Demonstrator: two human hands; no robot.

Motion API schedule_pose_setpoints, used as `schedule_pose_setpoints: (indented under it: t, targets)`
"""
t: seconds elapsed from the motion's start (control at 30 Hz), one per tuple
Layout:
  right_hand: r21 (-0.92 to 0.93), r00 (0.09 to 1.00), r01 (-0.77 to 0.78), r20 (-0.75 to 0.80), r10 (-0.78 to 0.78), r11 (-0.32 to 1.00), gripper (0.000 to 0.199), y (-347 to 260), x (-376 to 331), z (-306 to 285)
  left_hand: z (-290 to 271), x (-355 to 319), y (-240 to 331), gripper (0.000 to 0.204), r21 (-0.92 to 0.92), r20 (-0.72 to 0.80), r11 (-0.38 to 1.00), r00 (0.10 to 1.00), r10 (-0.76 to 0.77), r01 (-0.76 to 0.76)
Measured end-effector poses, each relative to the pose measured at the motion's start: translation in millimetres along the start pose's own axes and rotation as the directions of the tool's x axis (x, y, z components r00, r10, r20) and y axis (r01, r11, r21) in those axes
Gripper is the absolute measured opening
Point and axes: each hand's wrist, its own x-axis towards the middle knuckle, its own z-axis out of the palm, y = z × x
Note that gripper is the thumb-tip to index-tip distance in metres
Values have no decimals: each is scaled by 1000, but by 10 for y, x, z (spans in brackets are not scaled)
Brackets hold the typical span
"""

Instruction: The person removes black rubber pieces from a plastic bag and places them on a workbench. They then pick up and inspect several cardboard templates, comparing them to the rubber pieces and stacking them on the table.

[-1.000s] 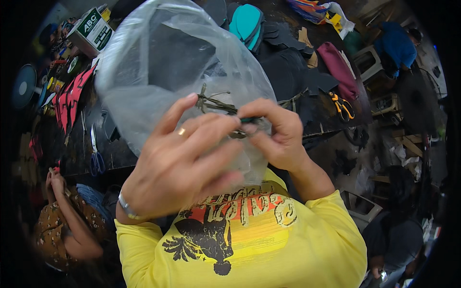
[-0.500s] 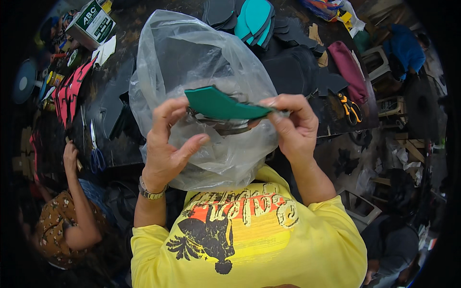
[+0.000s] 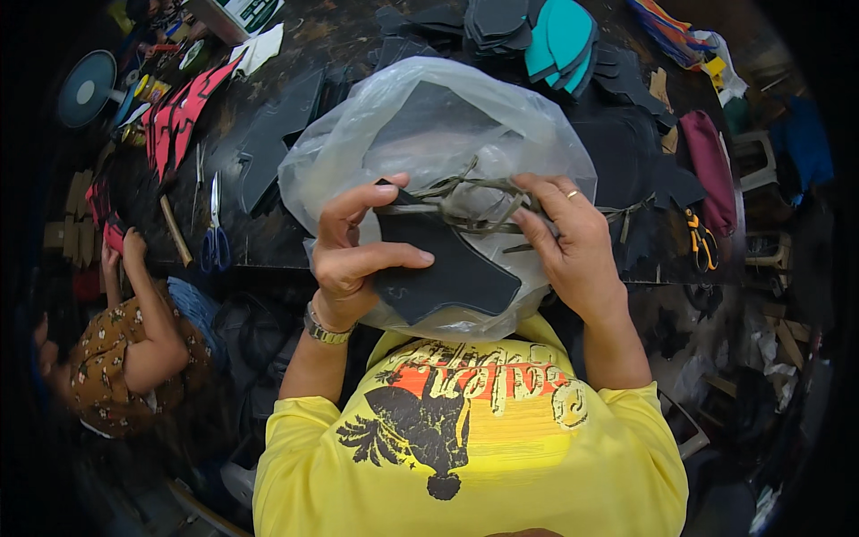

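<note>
Fingers (image 3: pixel 394 258) of the left hand (image 3: pixel 353 251) pinch a dark, flat cut-out piece (image 3: pixel 443 268), thumb on its upper face and the other fingers curled over its top edge. The right hand (image 3: pixel 573 246) closes on a bundle of olive straps (image 3: pixel 465 204) that lies across the same piece, its fingertips pressing the straps down where they cross. A ring sits on one right finger, a metal watch (image 3: pixel 324 329) on the left wrist.

Both hands work in front of a clear plastic bag (image 3: pixel 429 125), which bulges up behind them and holds more dark pieces. The bag is held close to the chest, above the yellow shirt (image 3: pixel 474 447), with the dark bench (image 3: pixel 295 98) beyond it.

On the bench lie blue-handled scissors (image 3: pixel 215 237), red cut-outs (image 3: pixel 183 112) toward the far left, and a stack of teal and dark soles (image 3: pixel 550 40) at the far edge. Orange-handled pliers (image 3: pixel 701 240) rest near the right edge. At the lower left another person in a patterned brown top (image 3: pixel 103 358) reaches a hand up to the bench.
</note>
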Motion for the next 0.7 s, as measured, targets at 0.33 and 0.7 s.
schedule_pose_setpoints:
  t: [0.33,0.7]
  targets:
    - [191,837,545,-167,-521,816,52,-384,-139,-262,-16,-42,-37,29,13,-105,996,991,-87,89]
    - [326,979,-142,185,85,935,55,-275,-110,150,-44,37,108,55,261,-28,965,999,-15,22]
